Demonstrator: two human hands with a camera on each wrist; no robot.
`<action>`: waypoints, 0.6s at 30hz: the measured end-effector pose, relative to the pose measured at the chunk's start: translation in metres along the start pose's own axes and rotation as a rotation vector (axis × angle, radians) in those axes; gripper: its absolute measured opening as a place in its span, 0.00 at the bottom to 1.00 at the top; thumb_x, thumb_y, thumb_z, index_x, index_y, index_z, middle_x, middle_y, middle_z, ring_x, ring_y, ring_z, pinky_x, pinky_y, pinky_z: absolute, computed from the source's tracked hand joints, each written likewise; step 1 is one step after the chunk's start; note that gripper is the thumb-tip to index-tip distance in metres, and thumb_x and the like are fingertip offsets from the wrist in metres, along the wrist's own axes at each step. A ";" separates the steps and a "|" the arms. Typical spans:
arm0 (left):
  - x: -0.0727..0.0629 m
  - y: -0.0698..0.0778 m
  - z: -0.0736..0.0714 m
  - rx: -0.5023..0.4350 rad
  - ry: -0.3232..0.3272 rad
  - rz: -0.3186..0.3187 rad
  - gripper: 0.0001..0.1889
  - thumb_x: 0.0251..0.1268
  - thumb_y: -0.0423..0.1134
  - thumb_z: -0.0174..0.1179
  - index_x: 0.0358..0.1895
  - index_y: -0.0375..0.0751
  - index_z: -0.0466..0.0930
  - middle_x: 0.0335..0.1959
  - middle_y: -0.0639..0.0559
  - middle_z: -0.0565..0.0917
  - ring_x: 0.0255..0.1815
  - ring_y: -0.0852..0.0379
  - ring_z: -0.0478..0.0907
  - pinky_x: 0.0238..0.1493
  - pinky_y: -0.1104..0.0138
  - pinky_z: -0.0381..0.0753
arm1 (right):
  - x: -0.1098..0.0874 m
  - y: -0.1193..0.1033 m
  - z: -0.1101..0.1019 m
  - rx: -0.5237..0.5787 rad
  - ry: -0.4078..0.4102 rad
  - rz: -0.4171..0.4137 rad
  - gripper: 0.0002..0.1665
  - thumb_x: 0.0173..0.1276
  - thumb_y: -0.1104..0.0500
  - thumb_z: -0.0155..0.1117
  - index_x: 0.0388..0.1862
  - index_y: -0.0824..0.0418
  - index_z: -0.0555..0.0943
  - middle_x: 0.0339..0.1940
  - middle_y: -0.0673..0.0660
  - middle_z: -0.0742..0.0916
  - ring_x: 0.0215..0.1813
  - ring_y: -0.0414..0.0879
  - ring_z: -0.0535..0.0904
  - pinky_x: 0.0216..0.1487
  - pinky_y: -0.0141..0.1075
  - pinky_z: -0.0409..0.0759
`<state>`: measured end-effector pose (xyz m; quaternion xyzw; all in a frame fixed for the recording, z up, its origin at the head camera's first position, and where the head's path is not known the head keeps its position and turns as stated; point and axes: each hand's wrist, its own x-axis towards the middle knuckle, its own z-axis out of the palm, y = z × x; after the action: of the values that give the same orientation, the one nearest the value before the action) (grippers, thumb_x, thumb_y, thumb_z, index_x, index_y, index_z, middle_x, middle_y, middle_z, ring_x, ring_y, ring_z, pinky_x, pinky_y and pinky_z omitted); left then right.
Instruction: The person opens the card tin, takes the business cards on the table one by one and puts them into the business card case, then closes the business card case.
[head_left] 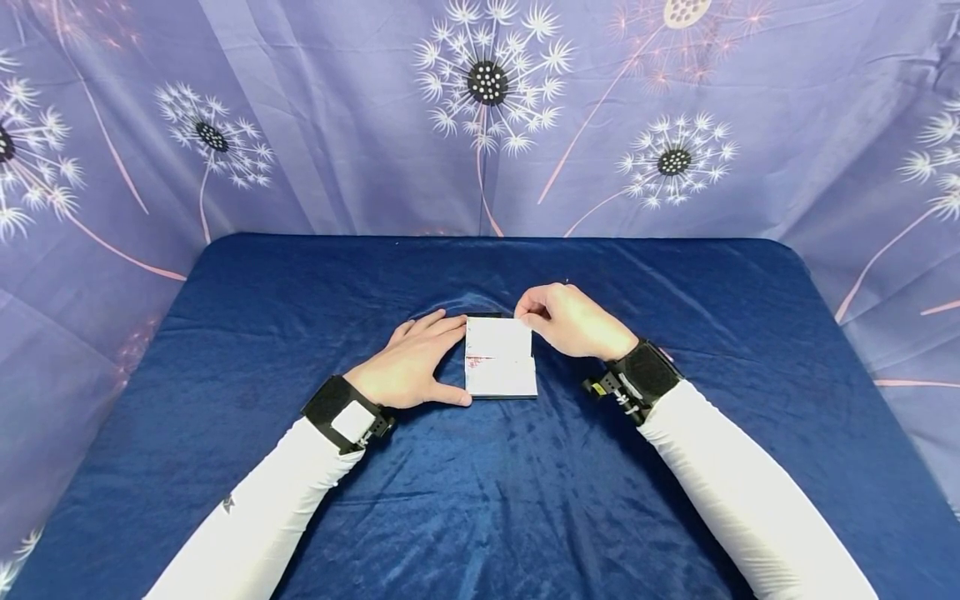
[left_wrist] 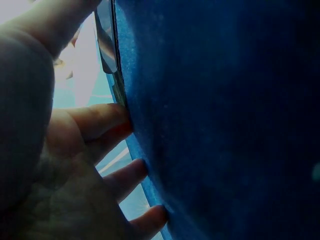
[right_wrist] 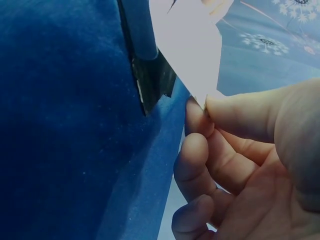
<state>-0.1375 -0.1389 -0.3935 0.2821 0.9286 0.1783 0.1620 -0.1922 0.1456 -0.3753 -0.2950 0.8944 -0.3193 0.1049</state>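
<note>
Two hands on notepad (head_left: 500, 367); long axis runs away from person.

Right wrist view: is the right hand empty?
No, the right hand pinches a corner of the white paper sheet between thumb and forefinger.

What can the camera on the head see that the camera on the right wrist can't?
Only the head view shows both hands at once: the left hand resting flat beside the small notebook, plus the dandelion curtain all round the table.

Only the right wrist view shows, close up, the right hand pinching the corner of a white page between thumb and finger.

Both show the blue cloth, the notebook and the right hand.
</note>
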 end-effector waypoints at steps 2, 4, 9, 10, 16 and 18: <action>0.000 0.000 0.000 0.001 -0.002 0.000 0.56 0.65 0.67 0.71 0.87 0.43 0.54 0.87 0.48 0.54 0.88 0.41 0.41 0.80 0.36 0.46 | 0.000 0.000 0.001 -0.003 -0.005 0.000 0.10 0.83 0.65 0.59 0.46 0.60 0.88 0.37 0.53 0.87 0.33 0.47 0.76 0.43 0.43 0.75; 0.000 0.000 0.000 0.000 -0.005 -0.001 0.56 0.65 0.67 0.71 0.87 0.43 0.55 0.87 0.48 0.54 0.88 0.41 0.41 0.80 0.36 0.45 | 0.000 0.000 0.001 -0.007 -0.010 0.001 0.10 0.82 0.65 0.59 0.46 0.60 0.88 0.37 0.53 0.87 0.33 0.47 0.77 0.44 0.43 0.75; 0.000 0.000 0.000 -0.001 -0.007 -0.002 0.55 0.64 0.67 0.71 0.87 0.44 0.55 0.88 0.48 0.53 0.88 0.42 0.41 0.80 0.36 0.45 | 0.000 0.001 0.003 -0.022 -0.019 -0.004 0.10 0.83 0.65 0.59 0.46 0.60 0.88 0.37 0.52 0.87 0.33 0.46 0.77 0.45 0.43 0.77; 0.000 0.000 -0.001 0.000 -0.006 -0.001 0.55 0.64 0.67 0.71 0.87 0.43 0.55 0.88 0.48 0.53 0.88 0.42 0.41 0.80 0.36 0.45 | 0.000 0.002 0.003 -0.024 -0.020 -0.006 0.10 0.83 0.65 0.59 0.46 0.60 0.88 0.37 0.52 0.87 0.33 0.46 0.77 0.45 0.43 0.77; 0.000 -0.001 0.000 0.004 -0.009 0.001 0.55 0.65 0.67 0.70 0.86 0.43 0.56 0.88 0.49 0.53 0.88 0.42 0.41 0.80 0.36 0.45 | 0.000 0.004 0.005 -0.030 -0.024 -0.017 0.10 0.83 0.64 0.60 0.45 0.59 0.88 0.35 0.51 0.87 0.33 0.45 0.77 0.45 0.43 0.77; 0.001 -0.001 0.000 0.005 -0.008 0.002 0.55 0.65 0.67 0.70 0.86 0.42 0.55 0.87 0.49 0.53 0.88 0.42 0.41 0.80 0.36 0.45 | -0.001 0.004 0.006 -0.032 -0.025 -0.017 0.10 0.83 0.64 0.60 0.45 0.59 0.88 0.35 0.50 0.87 0.33 0.45 0.78 0.45 0.43 0.77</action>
<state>-0.1384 -0.1394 -0.3938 0.2841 0.9281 0.1751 0.1650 -0.1911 0.1454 -0.3825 -0.3081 0.8956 -0.3021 0.1087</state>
